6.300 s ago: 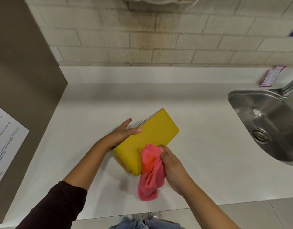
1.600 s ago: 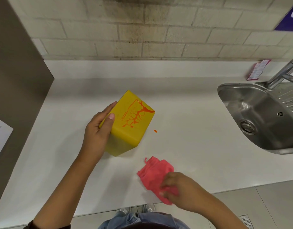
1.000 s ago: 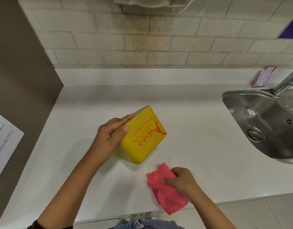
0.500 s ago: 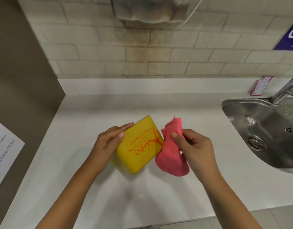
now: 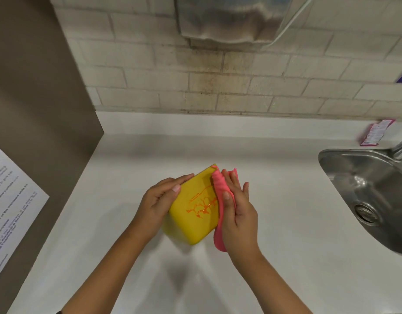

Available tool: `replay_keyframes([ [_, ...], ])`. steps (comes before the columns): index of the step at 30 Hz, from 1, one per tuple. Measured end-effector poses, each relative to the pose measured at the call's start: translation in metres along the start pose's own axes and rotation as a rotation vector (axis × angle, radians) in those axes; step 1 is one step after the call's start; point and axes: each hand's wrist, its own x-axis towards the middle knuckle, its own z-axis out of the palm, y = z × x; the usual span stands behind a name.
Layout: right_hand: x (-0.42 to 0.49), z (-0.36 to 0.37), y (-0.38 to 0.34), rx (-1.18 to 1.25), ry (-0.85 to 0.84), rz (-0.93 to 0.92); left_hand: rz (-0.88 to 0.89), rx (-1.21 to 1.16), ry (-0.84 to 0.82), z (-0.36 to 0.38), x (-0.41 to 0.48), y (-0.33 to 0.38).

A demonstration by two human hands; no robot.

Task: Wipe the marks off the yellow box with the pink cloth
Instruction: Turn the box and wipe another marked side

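The yellow box stands tilted on the white counter, its upper face streaked with orange marks. My left hand grips the box's left side, thumb on the top edge. My right hand presses the pink cloth flat against the right edge of the marked face, fingers mostly straight, thumb over the cloth. The cloth hangs down past the box's lower right corner and covers part of the marks.
A steel sink with a tap lies at the right. A small pink label leans on the back ledge. A brown panel with a printed sheet stands at the left. A metal dispenser hangs on the brick wall.
My right hand picked the pink cloth up off the counter's front and brought it against the box's marked face. My left hand turned the box so the orange marks face up.
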Motion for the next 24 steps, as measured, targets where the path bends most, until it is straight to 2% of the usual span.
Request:
replay_keyframes([
  [3, 0.010, -0.001, -0.001, -0.005, -0.024, 0.014, 0.000, -0.010, 0.014, 0.000, -0.001, -0.001],
  [8, 0.016, 0.001, 0.004, -0.193, -0.215, -0.285, -0.006, -0.054, 0.035, -0.001, 0.001, 0.003],
  [11, 0.012, -0.010, 0.014, -0.215, -0.286, -0.368, -0.009, -0.083, 0.040, 0.000, 0.001, 0.003],
  [13, 0.010, -0.017, 0.020, -0.136, -0.246, -0.289, -0.015, -0.086, 0.047, 0.001, 0.001, 0.003],
  [16, 0.014, -0.017, 0.014, 0.087, -0.054, 0.110, -0.010, -0.056, 0.024, 0.002, 0.000, 0.003],
  [18, 0.020, -0.013, 0.007, 0.078, -0.003, 0.217, -0.003, -0.040, 0.026, 0.002, -0.001, 0.003],
  [20, 0.023, -0.004, -0.004, 0.019, -0.039, 0.156, -0.005, -0.030, 0.041, 0.002, 0.000, 0.002],
  [24, 0.017, 0.012, -0.015, -0.113, -0.197, -0.173, -0.002, -0.073, 0.078, 0.003, 0.002, 0.002],
])
